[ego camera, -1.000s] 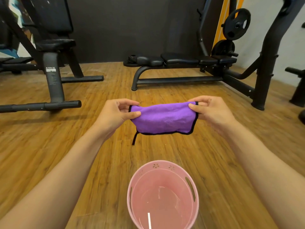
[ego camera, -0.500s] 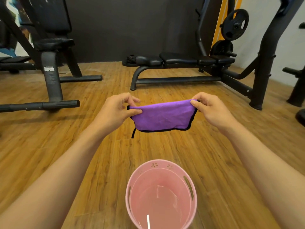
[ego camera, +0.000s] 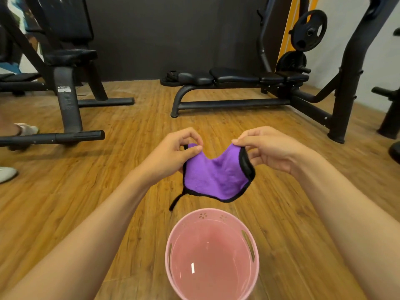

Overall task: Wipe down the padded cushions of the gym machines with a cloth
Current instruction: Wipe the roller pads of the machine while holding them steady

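A purple cloth (ego camera: 214,178) with black trim hangs folded between my hands, sagging in the middle above a pink bucket (ego camera: 173,252) that holds water. My left hand (ego camera: 173,154) pinches its left top corner. My right hand (ego camera: 268,150) pinches the right top corner. Straight ahead lies a flat bench with black padded cushions (ego camera: 233,75). At the left stands a machine with a black padded seat (ego camera: 70,56) and a backrest (ego camera: 65,16).
The wood floor (ego camera: 65,191) spreads around the bucket. A black rack post (ego camera: 348,83) with weight plates (ego camera: 309,29) rises at the right. The left machine's floor bar (ego camera: 54,138) reaches toward me. Another person's shoes (ego camera: 26,128) show at the left edge.
My hands have come closer together, so the taut cloth now sags into a U. The view has shifted slightly, and shoes have appeared at the left.
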`<state>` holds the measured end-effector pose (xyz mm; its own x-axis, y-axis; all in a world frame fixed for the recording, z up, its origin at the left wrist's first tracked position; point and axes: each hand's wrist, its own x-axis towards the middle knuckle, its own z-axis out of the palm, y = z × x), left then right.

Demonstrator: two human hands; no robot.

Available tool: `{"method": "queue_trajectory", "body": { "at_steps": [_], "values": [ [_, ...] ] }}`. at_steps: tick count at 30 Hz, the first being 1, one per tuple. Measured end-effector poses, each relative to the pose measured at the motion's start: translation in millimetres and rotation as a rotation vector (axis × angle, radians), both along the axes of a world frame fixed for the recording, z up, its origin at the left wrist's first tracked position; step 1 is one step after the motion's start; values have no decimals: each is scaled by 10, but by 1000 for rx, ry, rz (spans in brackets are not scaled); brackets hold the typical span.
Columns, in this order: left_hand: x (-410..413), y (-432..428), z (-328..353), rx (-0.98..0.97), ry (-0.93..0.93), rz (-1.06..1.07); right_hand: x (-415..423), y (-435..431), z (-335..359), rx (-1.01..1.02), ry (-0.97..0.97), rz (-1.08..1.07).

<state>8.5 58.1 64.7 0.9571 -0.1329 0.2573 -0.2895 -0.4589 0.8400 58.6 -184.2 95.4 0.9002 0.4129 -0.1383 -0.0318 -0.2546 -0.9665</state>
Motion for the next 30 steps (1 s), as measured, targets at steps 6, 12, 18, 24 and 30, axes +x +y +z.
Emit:
{"method": "queue_trajectory", "body": {
  "at_steps": [6, 12, 18, 24, 30],
  "values": [
    [-48, -201, 41, -138, 67, -20, -169, 241, 123, 40, -12, 239],
    [-60, -77, 8, -409, 96, -93, 13, 135, -87, -70, -240, -61],
    [-25, -160, -94, -805, 200, -237, -7, 91, -450, 102, 170, 212],
    [87, -456, -645, -536, 418, 48, 97, -221, -725, 28, 300, 81],
    [-42, -1006, -1343, -582, 786, 144, 19, -629, -1377, -385, 442, 84]
  ]
}}
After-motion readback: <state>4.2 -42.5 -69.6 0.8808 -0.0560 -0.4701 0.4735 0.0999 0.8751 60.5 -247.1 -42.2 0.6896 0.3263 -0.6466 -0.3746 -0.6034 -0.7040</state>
